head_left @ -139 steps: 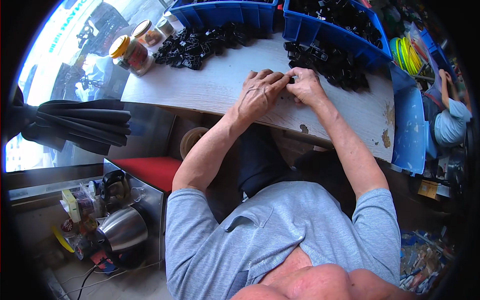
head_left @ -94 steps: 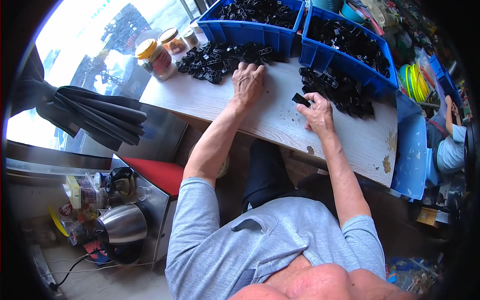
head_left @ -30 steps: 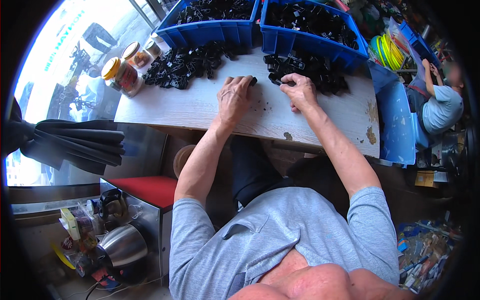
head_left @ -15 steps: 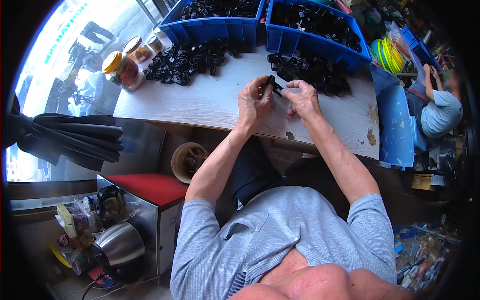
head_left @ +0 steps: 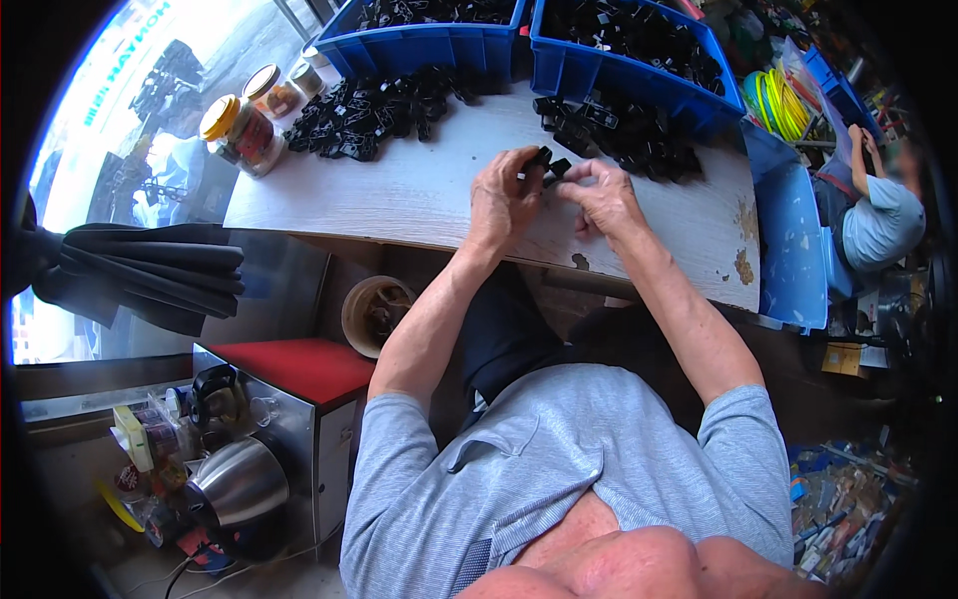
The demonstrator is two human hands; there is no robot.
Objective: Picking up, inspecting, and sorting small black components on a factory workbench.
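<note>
Over the white tabletop (head_left: 399, 205), my left hand (head_left: 502, 203) is closed around a small black plastic part (head_left: 560, 168), fingers curled over its left side. My right hand (head_left: 603, 204) meets it from the right, thumb and forefinger pinched at its lower end. Fingers hide most of the part, so its exact kind does not show. Beyond my hands lie two heaps of similar black parts: a left heap (head_left: 374, 112) and a right heap (head_left: 629, 140).
Two blue bins, a left one (head_left: 424, 50) and a right one (head_left: 639, 82), full of black parts, stand at the back. Jars (head_left: 242, 140) sit at the table's left. A light blue crate (head_left: 790, 245) adjoins its right edge. Another person (head_left: 880, 222) sits at far right.
My right thumb and forefinger have closed together against the black part. The part has turned slightly in my left hand. Both hands stay in about the same place.
</note>
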